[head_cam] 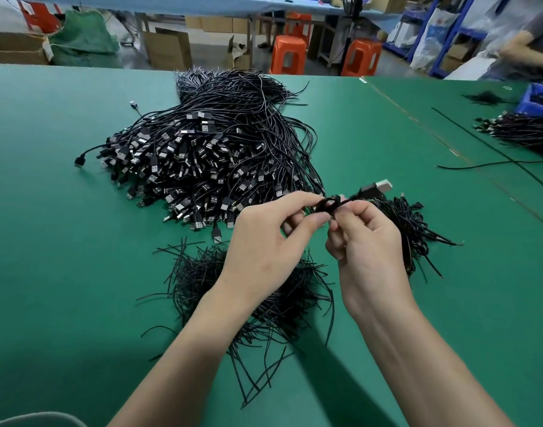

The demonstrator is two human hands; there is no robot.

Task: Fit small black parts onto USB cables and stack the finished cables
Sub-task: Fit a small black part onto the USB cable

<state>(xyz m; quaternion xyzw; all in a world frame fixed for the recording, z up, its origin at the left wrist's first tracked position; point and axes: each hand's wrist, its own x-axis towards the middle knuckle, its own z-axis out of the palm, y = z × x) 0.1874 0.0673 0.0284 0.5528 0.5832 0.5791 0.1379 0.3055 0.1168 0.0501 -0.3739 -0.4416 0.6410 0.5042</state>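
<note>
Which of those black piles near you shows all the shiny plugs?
The big pile beyond the left hand; the pile under the wrists is only thin strands.

Black USB cable looped small between your left hand and right hand, silver plug pointing right, big heap of cables beyond, thin black strips piled beneath, bundled cables just right.

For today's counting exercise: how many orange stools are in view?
3 orange stools: two past the green table's far edge, left and right; one farther back behind the left. Others may be hidden.
</note>
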